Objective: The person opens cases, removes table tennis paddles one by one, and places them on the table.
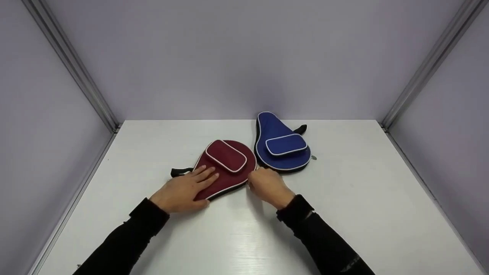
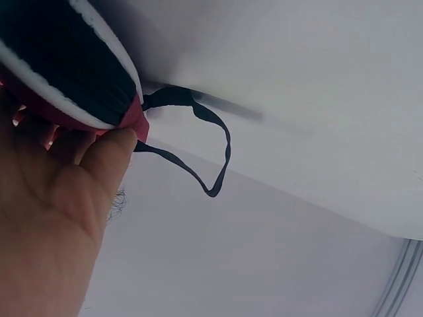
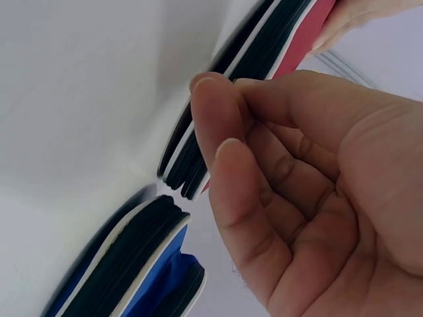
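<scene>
A burgundy table tennis bat case (image 1: 229,180) with white piping and a raised pocket (image 1: 226,156) lies on the white table. My left hand (image 1: 183,193) rests on its narrow end, fingers spread over the face and thumb (image 2: 109,155) against the tip. A black strap loop (image 2: 175,98) sticks out beside that end. At the rounded end's side seam, my right hand (image 1: 269,185) pinches with thumb and forefinger at what appears to be the zipper pull, mostly hidden by the fingertips (image 3: 215,99). The case's dark side band (image 3: 271,43) runs behind them.
A blue bat case (image 1: 273,128) lies just right of the burgundy one, narrow end toward the back wall. Its black strap (image 1: 301,130) and a small metal pull (image 1: 314,157) show on its right. Pale panels (image 1: 244,57) enclose the table's back and sides.
</scene>
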{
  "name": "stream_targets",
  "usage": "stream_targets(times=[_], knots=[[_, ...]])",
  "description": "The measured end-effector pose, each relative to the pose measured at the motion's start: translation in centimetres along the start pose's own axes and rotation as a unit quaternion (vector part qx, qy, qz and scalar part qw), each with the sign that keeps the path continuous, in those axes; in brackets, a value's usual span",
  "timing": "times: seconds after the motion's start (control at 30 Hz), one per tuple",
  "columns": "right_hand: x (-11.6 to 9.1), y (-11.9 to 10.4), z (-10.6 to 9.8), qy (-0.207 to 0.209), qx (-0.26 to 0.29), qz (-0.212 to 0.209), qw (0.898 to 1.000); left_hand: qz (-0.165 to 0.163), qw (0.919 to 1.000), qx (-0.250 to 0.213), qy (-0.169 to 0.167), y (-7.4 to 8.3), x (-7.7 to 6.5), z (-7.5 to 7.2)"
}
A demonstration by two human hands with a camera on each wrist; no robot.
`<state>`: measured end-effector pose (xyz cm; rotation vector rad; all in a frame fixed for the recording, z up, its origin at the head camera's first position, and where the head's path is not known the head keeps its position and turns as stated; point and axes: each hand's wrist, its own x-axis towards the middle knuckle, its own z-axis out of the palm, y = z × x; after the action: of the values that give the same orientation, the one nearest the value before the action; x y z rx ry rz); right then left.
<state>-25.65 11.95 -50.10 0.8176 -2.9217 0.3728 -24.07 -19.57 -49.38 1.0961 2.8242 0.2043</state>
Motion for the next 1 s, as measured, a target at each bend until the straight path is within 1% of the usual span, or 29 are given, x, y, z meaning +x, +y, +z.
stream_targets(times=[0.1, 0.17, 0.27, 0.37, 0.47, 0.5, 0.6, 0.7, 0.73, 0.77, 0.8, 0.87, 0.9, 1.0], knots=[[-0.2, -0.8, -0.1, -0.003, -0.003, -0.018, 1.0, -0.001, 1.0, 0.0, 0.0, 0.1, 0.0, 0.0], [-0.3, -1.1, -0.1, 0.001, -0.007, -0.018, 1.0, -0.002, 1.0, -0.001, -0.001, 0.2, 0.0, 0.0], [-0.2, -1.0, 0.1, 0.007, -0.011, -0.005, 1.0, -0.006, 1.0, -0.001, -0.003, 0.7, -0.1, 0.0], [0.0, -0.5, 0.3, 0.015, -0.009, 0.009, 1.0, -0.009, 0.9999, 0.008, -0.005, 1.4, 0.0, 0.1], [0.1, 0.2, 0.5, 0.042, -0.005, 0.001, 0.999, -0.014, 0.9995, 0.026, -0.013, 2.4, 0.1, 0.0], [0.3, 1.2, 1.5, 0.057, -0.01, -0.009, 0.998, -0.015, 0.9993, 0.031, -0.016, 2.8, 0.1, 0.0], [0.3, 2.1, 2.2, 0.083, -0.021, -0.018, 0.996, -0.011, 0.9987, 0.042, -0.027, 4.1, 0.2, -0.3], [0.5, 2.6, 2.3, 0.084, -0.025, -0.005, 0.996, 0.0, 0.998, 0.048, -0.041, 5.5, 0.3, -0.4], [0.3, 1.9, 1.3, 0.077, -0.018, 0.008, 0.997, 0.005, 0.9979, 0.047, -0.045, 6.0, 0.3, -0.4], [0.3, 2.0, 1.3, 0.077, -0.02, 0.014, 0.997, 0.009, 0.9976, 0.048, -0.05, 6.5, 0.2, -0.4], [0.3, 1.7, 0.8, 0.072, -0.012, 0.022, 0.997, 0.013, 0.9972, 0.049, -0.055, 7.0, 0.2, -0.5], [0.3, 1.8, 0.8, 0.075, -0.02, 0.031, 0.997, 0.023, 0.9961, 0.058, -0.062, 7.9, 0.1, -0.4], [0.6, 2.6, 1.7, 0.084, -0.027, 0.029, 0.996, 0.028, 0.9954, 0.063, -0.066, 8.4, 0.0, -0.5], [0.6, 2.8, 1.7, 0.091, -0.035, 0.032, 0.995, 0.042, 0.9924, 0.088, -0.075, 9.2, 0.0, -0.7]])
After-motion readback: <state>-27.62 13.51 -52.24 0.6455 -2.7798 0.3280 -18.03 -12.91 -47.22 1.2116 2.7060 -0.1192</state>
